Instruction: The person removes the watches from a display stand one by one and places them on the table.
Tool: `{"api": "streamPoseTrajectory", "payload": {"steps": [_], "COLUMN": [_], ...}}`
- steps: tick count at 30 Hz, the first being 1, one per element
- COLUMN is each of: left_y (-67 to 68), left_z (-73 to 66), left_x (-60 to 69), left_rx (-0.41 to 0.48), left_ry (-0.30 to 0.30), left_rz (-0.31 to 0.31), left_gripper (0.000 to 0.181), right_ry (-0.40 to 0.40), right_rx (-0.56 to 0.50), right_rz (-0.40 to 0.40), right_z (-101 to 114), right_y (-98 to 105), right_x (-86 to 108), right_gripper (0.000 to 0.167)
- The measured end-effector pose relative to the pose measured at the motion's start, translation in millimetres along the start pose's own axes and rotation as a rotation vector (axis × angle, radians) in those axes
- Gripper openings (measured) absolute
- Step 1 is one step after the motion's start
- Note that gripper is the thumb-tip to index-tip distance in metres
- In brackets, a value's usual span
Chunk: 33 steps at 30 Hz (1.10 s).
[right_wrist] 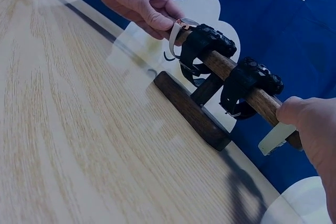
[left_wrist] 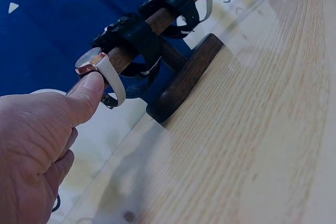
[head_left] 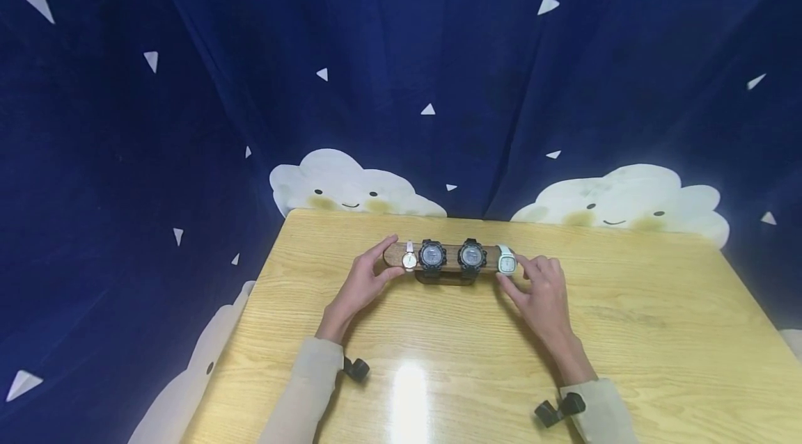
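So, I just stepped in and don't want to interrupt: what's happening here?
Someone at a table has both hands on a wooden watch stand. Their left hand grips the left end of its bar, next to a small white-strapped watch. Their right hand holds a pale green watch at the right end. Two dark watches sit between them. All four are on the bar; I can't tell whether the green one is fastened.

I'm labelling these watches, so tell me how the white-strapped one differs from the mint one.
The white-strapped watch has a round, rose-gold case; the mint watch a squarish mint case. The white-strapped watch sits by the left hand, the mint watch by the right hand. Both sit on the wooden watch stand.
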<state>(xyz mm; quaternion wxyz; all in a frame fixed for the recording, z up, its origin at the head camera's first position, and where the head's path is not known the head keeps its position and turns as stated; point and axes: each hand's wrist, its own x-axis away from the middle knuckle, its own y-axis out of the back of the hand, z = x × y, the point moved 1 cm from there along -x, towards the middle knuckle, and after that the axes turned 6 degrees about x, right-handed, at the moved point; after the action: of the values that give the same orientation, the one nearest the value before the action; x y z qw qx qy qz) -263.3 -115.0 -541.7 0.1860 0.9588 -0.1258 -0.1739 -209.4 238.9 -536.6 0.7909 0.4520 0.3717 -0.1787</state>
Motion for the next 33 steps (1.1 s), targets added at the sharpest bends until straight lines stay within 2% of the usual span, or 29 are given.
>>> {"api": "streamPoseTrajectory", "payload": {"steps": [33], "left_y": [0.9], "left_z": [0.0], "left_x": [-0.4], "left_rx": [0.006], "left_ry": [-0.003], "left_rz": [0.010], "left_gripper": [0.070], "right_ry": [-0.003], "right_rx": [0.010], "right_rz": [-0.004], "right_z": [-4.3], "right_y": [5.0], "right_x": [-0.8], "right_gripper": [0.047]}}
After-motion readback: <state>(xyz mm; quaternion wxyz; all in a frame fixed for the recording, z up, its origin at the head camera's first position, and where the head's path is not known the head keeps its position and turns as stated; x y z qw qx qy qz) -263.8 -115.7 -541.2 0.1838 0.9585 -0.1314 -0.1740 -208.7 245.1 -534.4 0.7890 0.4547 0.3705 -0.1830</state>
